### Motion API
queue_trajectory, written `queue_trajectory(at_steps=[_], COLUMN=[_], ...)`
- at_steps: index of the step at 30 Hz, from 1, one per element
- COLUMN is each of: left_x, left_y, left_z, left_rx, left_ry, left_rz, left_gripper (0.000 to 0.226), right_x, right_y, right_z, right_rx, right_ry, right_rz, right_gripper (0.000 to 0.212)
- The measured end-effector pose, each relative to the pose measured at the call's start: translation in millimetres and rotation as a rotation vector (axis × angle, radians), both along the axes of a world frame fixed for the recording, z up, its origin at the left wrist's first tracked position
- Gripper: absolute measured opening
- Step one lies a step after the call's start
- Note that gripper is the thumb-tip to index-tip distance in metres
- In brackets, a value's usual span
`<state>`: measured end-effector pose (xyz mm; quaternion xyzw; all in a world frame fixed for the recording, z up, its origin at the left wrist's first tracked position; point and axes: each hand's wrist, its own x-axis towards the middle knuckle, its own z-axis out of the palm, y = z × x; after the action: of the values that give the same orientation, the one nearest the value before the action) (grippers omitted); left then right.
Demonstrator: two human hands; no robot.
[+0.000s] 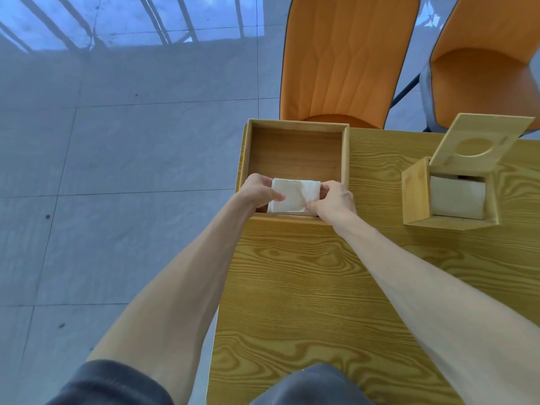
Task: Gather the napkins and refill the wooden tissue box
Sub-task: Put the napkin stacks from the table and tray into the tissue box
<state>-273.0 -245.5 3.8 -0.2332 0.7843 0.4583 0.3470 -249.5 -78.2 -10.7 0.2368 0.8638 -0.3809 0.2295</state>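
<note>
Currently your table [292, 287] carries two wooden containers. At about 11 o'clock from table centre sits the open wooden tray [345, 153], at the table's far left corner, its far part bare. At 2 o'clock stands the wooden tissue box [415, 197], well apart from the tray; its lid [479, 141], with a round opening, is tilted up and back, and a pale stack of tissue [457, 204] shows inside. Two orange chairs [347, 59] stand beyond the table at 12 and 1 o'clock, not in your way. Nothing lies between tray and box.

Both forearms reach forward, converging on the tray's near wall. Your left hand [260, 192] pinches the left edge of the folded white napkins [293, 200], thumb on top. Your right hand [333, 201] pinches the right edge, fingers curled over it. Each grip is clamped on the napkins, which sit at the tray's near side, 6 o'clock within it.
</note>
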Motion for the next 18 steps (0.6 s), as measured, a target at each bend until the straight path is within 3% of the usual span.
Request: queue_trajectory(at_steps=[7, 12, 18], left_x=[7.7, 13.9, 17.2], left_y=[-3.8, -8.8, -9.4], left_z=[5.0, 11.7, 14.7], left_rx=[0.044, 0.125, 0.197], left_ry=[0.126, 0.317, 0.460], left_rz=[-0.091, -0.116, -0.138], left_gripper=[0.047, 0.045, 0.039], right_x=[1.9, 1.7, -3.3], right_y=[1.3, 10.5, 19.4], right_z=[4.1, 16.3, 25.3], right_rx=[0.014, -0.171, 0.051], right_ry=[0.077, 0.135, 0.300], right_rz=[0.100, 0.186, 0.475], right_gripper=[0.053, 0.072, 0.036])
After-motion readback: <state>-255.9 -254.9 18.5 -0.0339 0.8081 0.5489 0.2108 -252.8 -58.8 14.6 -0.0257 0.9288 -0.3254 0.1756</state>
